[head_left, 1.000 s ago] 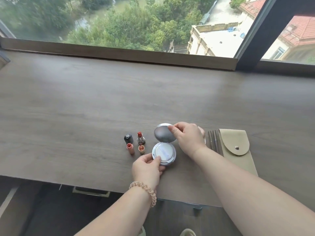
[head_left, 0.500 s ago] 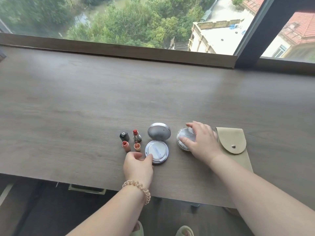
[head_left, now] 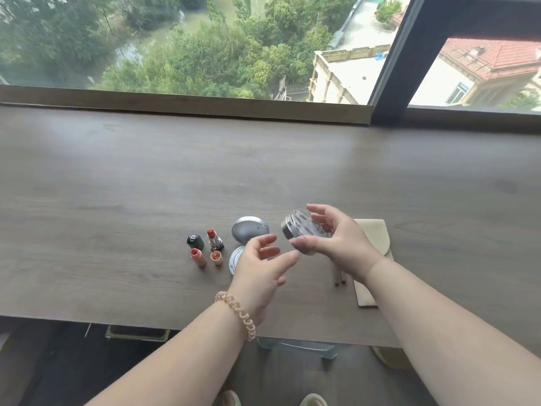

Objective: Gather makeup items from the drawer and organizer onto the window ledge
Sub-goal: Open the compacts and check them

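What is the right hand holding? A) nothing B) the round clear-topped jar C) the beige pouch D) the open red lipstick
B: the right hand grips the round jar, while the lipstick stands and the pouch lies untouched on the ledge.

Soft daylight comes through the window (head_left: 205, 39) at top. The ledge (head_left: 117, 186) shows pale sheen, faint shadows. Frame edges bow; left hand (head_left: 257, 271) and jar (head_left: 304, 227) slightly blurred.

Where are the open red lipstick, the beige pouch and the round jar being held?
red lipstick (head_left: 215, 241): head view, on the tube below the red tip.
beige pouch (head_left: 374, 234): head view, on its flap.
round jar (head_left: 304, 228): head view, on its clear lid.
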The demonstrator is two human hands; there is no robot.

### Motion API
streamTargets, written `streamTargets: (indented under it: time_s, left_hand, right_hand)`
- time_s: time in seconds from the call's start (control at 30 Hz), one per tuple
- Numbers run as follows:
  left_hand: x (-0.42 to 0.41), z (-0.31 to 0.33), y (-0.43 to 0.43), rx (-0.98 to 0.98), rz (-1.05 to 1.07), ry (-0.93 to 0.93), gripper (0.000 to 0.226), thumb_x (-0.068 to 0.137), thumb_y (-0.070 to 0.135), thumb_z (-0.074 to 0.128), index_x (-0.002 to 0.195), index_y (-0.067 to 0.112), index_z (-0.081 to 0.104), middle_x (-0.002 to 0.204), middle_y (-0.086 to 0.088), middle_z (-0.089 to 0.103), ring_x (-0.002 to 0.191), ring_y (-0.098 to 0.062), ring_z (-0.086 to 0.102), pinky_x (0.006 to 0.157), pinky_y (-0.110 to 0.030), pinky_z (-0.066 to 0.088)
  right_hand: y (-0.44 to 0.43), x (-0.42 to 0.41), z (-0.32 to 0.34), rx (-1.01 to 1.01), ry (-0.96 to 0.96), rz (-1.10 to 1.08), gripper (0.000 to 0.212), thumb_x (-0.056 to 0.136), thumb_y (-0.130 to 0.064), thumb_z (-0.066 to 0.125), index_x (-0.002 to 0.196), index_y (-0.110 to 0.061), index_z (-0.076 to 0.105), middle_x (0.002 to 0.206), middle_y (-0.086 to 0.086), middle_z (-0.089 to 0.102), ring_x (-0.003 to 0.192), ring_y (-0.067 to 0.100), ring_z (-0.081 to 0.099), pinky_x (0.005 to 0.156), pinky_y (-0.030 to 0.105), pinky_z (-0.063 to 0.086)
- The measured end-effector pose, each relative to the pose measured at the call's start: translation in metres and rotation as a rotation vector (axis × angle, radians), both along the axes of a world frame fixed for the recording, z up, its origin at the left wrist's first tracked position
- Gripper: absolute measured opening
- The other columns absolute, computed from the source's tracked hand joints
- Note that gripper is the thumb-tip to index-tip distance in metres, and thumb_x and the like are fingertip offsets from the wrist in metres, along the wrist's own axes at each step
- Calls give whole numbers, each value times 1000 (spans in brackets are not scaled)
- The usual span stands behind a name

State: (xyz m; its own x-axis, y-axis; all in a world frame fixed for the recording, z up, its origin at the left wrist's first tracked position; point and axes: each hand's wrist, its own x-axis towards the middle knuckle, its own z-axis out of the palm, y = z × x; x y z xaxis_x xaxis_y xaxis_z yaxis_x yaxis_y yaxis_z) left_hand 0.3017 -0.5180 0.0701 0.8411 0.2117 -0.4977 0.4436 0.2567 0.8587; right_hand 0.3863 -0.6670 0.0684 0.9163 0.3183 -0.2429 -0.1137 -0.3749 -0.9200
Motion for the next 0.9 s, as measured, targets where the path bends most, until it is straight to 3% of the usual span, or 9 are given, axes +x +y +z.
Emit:
streamTargets:
  time_s: [0.07,0.17,0.3,0.5,0.9]
  left_hand:
    - [3,11,-8,-125,-127,-54,80,56,28,83,127,37,46,126,4,52,115,-16,58,85,-38,53]
    - [8,28,-20,-201,-224,-173,78,60,22,84,128,38,48,130,-2,56,116,-22,59,82,-35,54]
    - [11,53,-40,-277,-197,-284,69,64,8,78,126,19,51,105,-9,68,96,-23,67,76,-32,55]
    - [7,77,-71,-347,-222,-352,77,55,12,82,126,14,51,102,-9,67,92,-23,67,79,-33,55]
    - [-11,93,-85,-421,-120,-406,59,59,19,75,116,13,57,102,-13,65,88,-26,67,79,-33,54]
  right_hand:
    - [-8,-4,19,115,35,41,76,50,-41,86,119,-32,56,118,2,58,110,12,58,91,29,49]
    - [-19,-8,43,205,45,94,74,49,-47,82,116,-24,59,116,11,62,105,20,64,90,36,52]
    - [-40,-11,71,208,1,120,88,47,-66,79,117,-16,60,115,12,66,106,23,65,92,38,50]
    - [-76,-14,102,119,-118,170,62,60,-50,78,115,-24,64,112,3,70,110,19,62,100,49,44]
    - [-85,-25,119,93,-252,229,63,57,-53,76,113,-24,67,108,-6,70,107,8,61,99,41,46]
